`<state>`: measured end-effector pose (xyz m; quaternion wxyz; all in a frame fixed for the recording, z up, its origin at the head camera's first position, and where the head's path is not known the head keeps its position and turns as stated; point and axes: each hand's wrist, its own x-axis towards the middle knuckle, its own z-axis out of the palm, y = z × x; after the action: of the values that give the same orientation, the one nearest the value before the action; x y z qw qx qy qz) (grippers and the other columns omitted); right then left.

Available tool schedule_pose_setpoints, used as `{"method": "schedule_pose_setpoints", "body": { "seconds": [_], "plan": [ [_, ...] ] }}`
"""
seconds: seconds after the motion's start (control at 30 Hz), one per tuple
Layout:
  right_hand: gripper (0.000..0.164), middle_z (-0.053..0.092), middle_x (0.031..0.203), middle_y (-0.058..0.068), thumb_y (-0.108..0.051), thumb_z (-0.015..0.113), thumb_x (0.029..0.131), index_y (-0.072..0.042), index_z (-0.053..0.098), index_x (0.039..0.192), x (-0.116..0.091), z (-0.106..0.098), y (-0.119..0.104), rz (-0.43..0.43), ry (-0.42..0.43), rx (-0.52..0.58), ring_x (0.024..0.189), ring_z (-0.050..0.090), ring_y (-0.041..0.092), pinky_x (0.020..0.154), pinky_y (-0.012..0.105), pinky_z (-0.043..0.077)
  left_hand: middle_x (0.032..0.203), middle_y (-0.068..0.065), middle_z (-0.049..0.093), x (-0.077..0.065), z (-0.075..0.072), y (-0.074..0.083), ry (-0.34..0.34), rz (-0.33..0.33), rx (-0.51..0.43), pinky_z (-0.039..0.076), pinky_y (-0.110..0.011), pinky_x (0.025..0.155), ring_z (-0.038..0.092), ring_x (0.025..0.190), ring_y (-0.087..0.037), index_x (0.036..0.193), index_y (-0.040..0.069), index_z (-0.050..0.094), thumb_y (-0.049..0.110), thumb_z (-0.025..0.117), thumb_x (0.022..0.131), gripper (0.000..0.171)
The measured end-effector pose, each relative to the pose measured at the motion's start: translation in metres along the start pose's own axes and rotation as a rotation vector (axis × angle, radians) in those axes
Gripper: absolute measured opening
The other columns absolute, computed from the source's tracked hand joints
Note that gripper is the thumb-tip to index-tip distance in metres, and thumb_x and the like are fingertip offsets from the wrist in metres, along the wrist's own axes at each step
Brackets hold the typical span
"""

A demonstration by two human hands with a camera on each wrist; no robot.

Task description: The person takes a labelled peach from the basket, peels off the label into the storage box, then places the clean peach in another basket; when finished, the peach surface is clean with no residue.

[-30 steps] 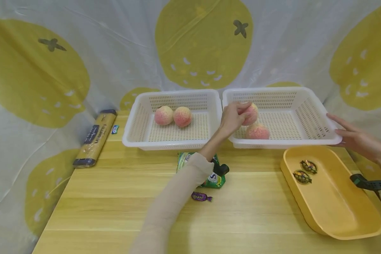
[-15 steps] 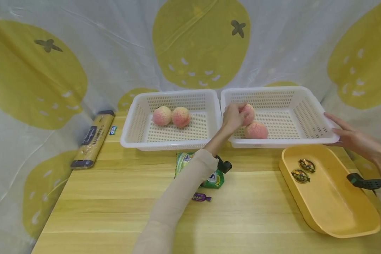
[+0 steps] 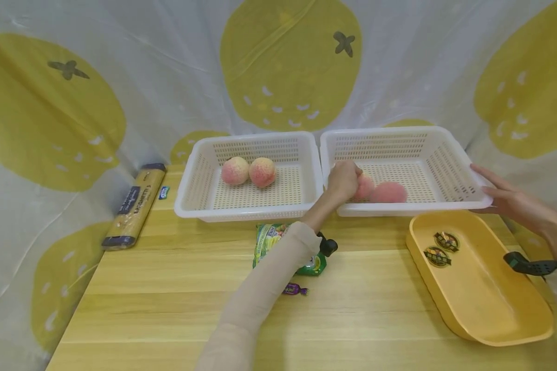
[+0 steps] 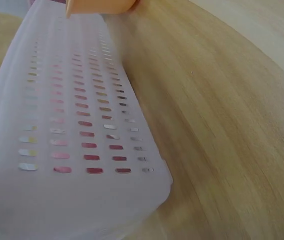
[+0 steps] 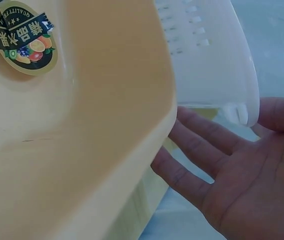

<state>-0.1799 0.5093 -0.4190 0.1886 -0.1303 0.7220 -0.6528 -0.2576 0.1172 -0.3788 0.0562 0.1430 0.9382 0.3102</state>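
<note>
In the head view my left hand (image 3: pixel 343 180) reaches into the right white basket (image 3: pixel 445 207), fingers curled at a pink-and-yellow peach (image 3: pixel 364 186). A second peach (image 3: pixel 390 192), slightly blurred, lies just to its right. Through the slots of the basket wall (image 4: pixel 56 200) pink shows in the left wrist view, while the left hand is hidden there. My right hand (image 5: pixel 254 175) touches the basket's right end with nearly straight fingers, beside the yellow tray (image 5: pixel 116 100). Two more peaches (image 3: pixel 235 170) sit together in the left white basket (image 3: pixel 246 212).
The tray, with two fruit stickers (image 3: pixel 438 256) on it, stands at the table's right front. A green candy bag (image 3: pixel 266 239) and a purple wrapped candy (image 3: pixel 295 289) lie partly behind the left forearm. Spaghetti (image 3: pixel 136 206) and a small blue packet (image 3: pixel 164 192) lie at the left.
My left hand has moved down inside the right basket with its peach. The other peach there has shifted to the right. My right hand stays at the basket's end.
</note>
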Motion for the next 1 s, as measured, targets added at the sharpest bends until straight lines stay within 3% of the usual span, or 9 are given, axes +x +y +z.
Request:
{"method": "schedule_pose_setpoints", "body": {
  "seconds": [0.27, 0.4, 0.5, 0.57, 0.63, 0.73, 0.8, 0.87, 1.0],
  "plan": [
    [0.065, 0.05, 0.141, -0.028, -0.004, 0.022, 0.113, -0.027, -0.003, 0.168, 0.008, 0.003, -0.001, -0.006, -0.013, -0.011, 0.113, 0.067, -0.001, 0.085, 0.023, 0.06, 0.129, 0.003, 0.074, -0.002, -0.006, -0.005, -0.008, -0.018, -0.008, 0.053, -0.014, 0.071, 0.066, 0.125, -0.012, 0.123, 0.014, 0.077, 0.01, 0.075, 0.094, 0.029],
    [0.065, 0.047, 0.138, -0.031, -0.005, 0.023, 0.113, -0.028, -0.003, 0.168, 0.01, 0.004, -0.002, 0.008, -0.003, -0.054, 0.111, 0.067, -0.002, 0.084, 0.022, 0.059, 0.13, -0.002, 0.074, -0.005, -0.007, -0.01, -0.012, 0.017, -0.076, 0.04, -0.014, 0.055, 0.067, 0.092, -0.005, 0.124, 0.011, 0.076, 0.011, 0.072, 0.097, 0.027],
    [0.065, 0.044, 0.137, -0.035, -0.006, 0.024, 0.113, -0.031, -0.004, 0.167, 0.009, 0.004, -0.004, 0.037, 0.01, -0.169, 0.109, 0.065, -0.007, 0.083, 0.02, 0.059, 0.134, -0.007, 0.072, -0.01, -0.011, -0.018, -0.022, 0.104, -0.199, 0.034, -0.016, 0.052, 0.059, 0.079, -0.011, 0.126, 0.008, 0.075, 0.015, 0.072, 0.099, 0.028],
    [0.065, 0.036, 0.146, -0.035, -0.01, 0.026, 0.114, -0.035, -0.006, 0.166, 0.009, 0.004, -0.009, 0.09, 0.034, -0.304, 0.107, 0.062, -0.013, 0.082, 0.018, 0.057, 0.138, -0.009, 0.069, -0.016, -0.02, -0.026, -0.039, 0.169, -0.283, 0.044, -0.015, 0.062, 0.067, 0.089, -0.017, 0.128, 0.008, 0.073, 0.019, 0.072, 0.098, 0.032],
    [0.065, 0.025, 0.166, -0.02, -0.017, 0.027, 0.115, -0.037, -0.01, 0.164, 0.008, 0.005, -0.017, 0.166, 0.05, -0.468, 0.105, 0.055, -0.02, 0.08, 0.017, 0.056, 0.143, -0.009, 0.066, -0.024, -0.033, -0.037, -0.065, 0.221, -0.365, 0.056, -0.019, 0.083, 0.069, 0.114, -0.024, 0.133, 0.009, 0.07, 0.021, 0.074, 0.097, 0.038],
    [0.065, -0.002, 0.173, 0.023, -0.027, 0.026, 0.116, -0.024, -0.019, 0.163, 0.009, 0.011, -0.035, 0.299, 0.048, -0.659, 0.135, 0.056, 0.014, 0.104, 0.046, 0.054, 0.152, -0.008, 0.059, -0.044, -0.063, -0.058, -0.106, 0.234, -0.442, 0.049, -0.032, 0.114, 0.057, 0.139, -0.027, 0.142, 0.011, 0.064, 0.026, 0.076, 0.096, 0.05],
    [0.068, -0.001, 0.157, 0.051, -0.033, 0.025, 0.115, -0.009, -0.018, 0.162, 0.01, 0.016, -0.048, 0.356, 0.044, -0.766, 0.144, 0.038, 0.05, 0.109, 0.071, 0.038, 0.158, -0.007, 0.052, -0.062, -0.088, -0.077, -0.12, 0.222, -0.453, 0.042, -0.037, 0.121, 0.049, 0.146, -0.027, 0.149, 0.011, 0.057, 0.028, 0.077, 0.095, 0.06],
    [0.074, -0.002, 0.152, 0.054, -0.039, 0.026, 0.114, 0.004, -0.016, 0.159, 0.012, 0.023, -0.06, 0.393, 0.055, -0.851, 0.135, 0.011, 0.076, 0.102, 0.086, 0.019, 0.162, -0.007, 0.046, -0.082, -0.114, -0.102, -0.09, 0.192, -0.398, 0.037, -0.043, 0.124, 0.043, 0.15, -0.028, 0.154, 0.013, 0.051, 0.032, 0.078, 0.094, 0.069],
    [0.087, -0.01, 0.157, 0.048, -0.047, 0.034, 0.112, 0.007, -0.015, 0.159, 0.017, 0.044, -0.085, 0.396, 0.068, -0.953, 0.14, 0.001, 0.073, 0.103, 0.087, 0.014, 0.167, -0.01, 0.036, -0.12, -0.162, -0.16, 0.051, 0.095, -0.251, 0.028, -0.057, 0.127, 0.027, 0.158, -0.031, 0.16, 0.013, 0.04, 0.04, 0.08, 0.091, 0.084]
  ]
}}
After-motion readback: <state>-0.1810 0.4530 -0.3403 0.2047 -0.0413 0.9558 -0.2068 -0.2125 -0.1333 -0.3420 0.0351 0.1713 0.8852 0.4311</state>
